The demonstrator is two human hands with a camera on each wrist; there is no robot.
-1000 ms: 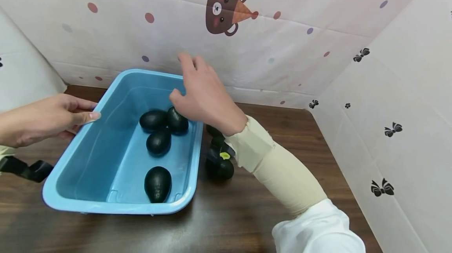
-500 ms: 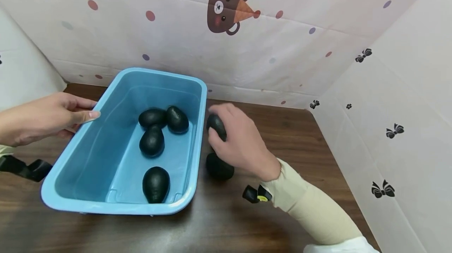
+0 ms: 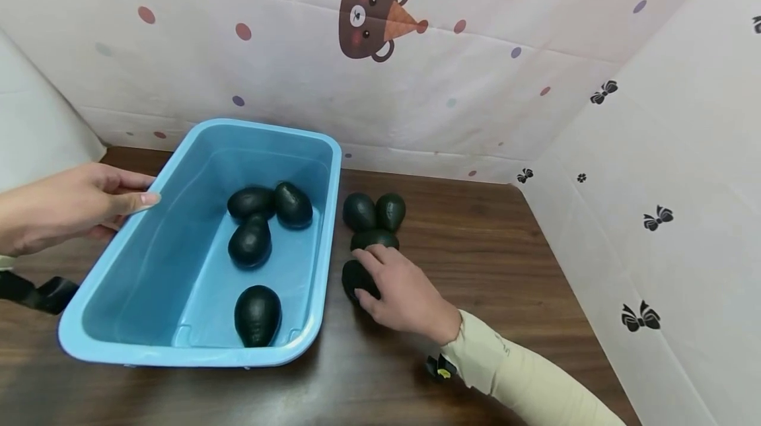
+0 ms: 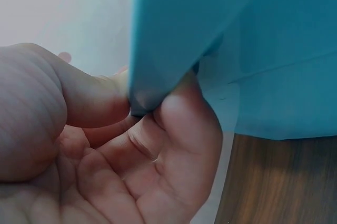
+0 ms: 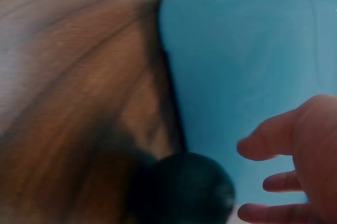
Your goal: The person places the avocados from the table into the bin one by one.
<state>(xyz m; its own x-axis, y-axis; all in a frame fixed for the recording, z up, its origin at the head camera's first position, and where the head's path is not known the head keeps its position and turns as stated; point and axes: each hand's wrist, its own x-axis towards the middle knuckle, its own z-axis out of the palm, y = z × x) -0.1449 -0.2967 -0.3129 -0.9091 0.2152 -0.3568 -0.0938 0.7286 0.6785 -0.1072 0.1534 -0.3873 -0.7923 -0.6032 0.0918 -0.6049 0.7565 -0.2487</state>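
Note:
A blue plastic tub (image 3: pixel 199 355) with several dark avocados (image 3: pixel 257 316) inside stands on the table. My left hand (image 3: pixel 77 205) pinches its left rim between thumb and fingers, as the left wrist view also shows. To the right of the tub lie several more avocados, two side by side at the back, one lying across (image 3: pixel 374 240) and one nearest (image 3: pixel 359 279). Over that nearest avocado my right hand (image 3: pixel 407 294) hovers with loosely bent fingers. In the right wrist view, a gap separates the thumb (image 5: pixel 268 137) from the avocado (image 5: pixel 184 190).
A brown wooden table (image 3: pixel 475 261) carries everything, with its surface stretching to the right of the loose avocados. Printed white sheeting (image 3: pixel 416 89) rises behind, and another sheet (image 3: pixel 689 168) stands along the right side. A black strap (image 3: pixel 38 292) hangs by the left wrist.
My right hand has come from above the tub's far right corner, past the back loose avocados, towards the nearest one. One avocado in the tub has shifted slightly left. The left hand keeps its grip.

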